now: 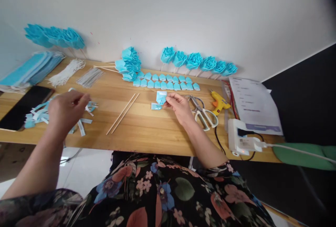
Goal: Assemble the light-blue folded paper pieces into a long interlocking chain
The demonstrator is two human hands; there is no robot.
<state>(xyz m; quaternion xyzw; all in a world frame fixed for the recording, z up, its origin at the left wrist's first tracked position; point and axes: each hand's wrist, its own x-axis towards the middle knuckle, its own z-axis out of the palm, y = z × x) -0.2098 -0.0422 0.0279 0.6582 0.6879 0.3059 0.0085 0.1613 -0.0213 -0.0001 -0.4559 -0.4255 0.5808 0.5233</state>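
Note:
My right hand pinches a small light-blue fabric piece between thumb and fingers, just above the wooden table. Under its lower edge lies another small blue piece. My left hand is held over a loose pile of blue and white scraps, its fingers curled together; whether anything is in them is hidden. Behind my right hand, two rows of blue petal-shaped pieces lie on the table. Scissors with white handles rest just right of my right hand.
Two wooden sticks lie between my hands. Blue fabric flowers on sticks lean along the wall. A yellow glue gun, a white power strip and papers are right. Masks, white cords and a phone are left.

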